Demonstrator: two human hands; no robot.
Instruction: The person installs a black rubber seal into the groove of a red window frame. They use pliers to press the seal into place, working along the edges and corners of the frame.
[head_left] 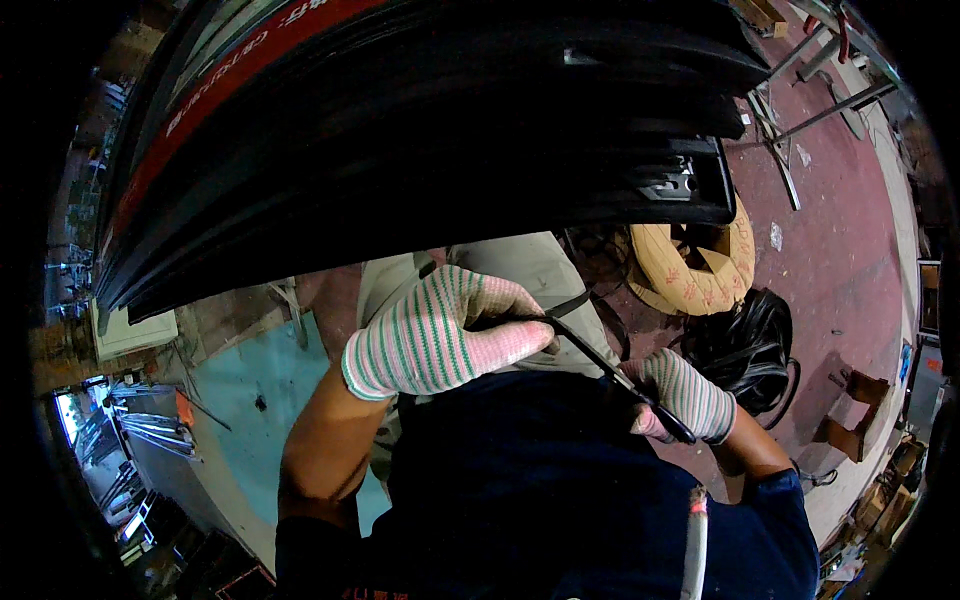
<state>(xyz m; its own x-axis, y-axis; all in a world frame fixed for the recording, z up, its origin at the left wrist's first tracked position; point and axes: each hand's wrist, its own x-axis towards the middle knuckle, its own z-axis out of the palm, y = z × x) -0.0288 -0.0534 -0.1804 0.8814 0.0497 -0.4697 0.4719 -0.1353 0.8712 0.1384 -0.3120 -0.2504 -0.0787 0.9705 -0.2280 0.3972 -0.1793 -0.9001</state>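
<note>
My left hand [440,335], in a white knit glove with green and pink stripes, is closed in a pinch on a thin black strip [578,338], apparently rubber. The strip slants down to the right toward my other hand. My right hand [685,395], in a similar striped glove, is wrapped round a slim tool with a dark handle [672,424]; its exact kind is hard to make out. Both hands are in front of my body, below the near edge of a large stack of black panels or frames [420,140]. The fingertips of my right hand are partly hidden.
The black stack overhangs my lap, with a metal fitting [675,182] at its right end. On the reddish floor lie a ring-shaped coil in tan wrapping [655,262] and a heap of black strips [745,350]. A metal stand [785,150] is beyond. A cigarette [695,545] juts in below.
</note>
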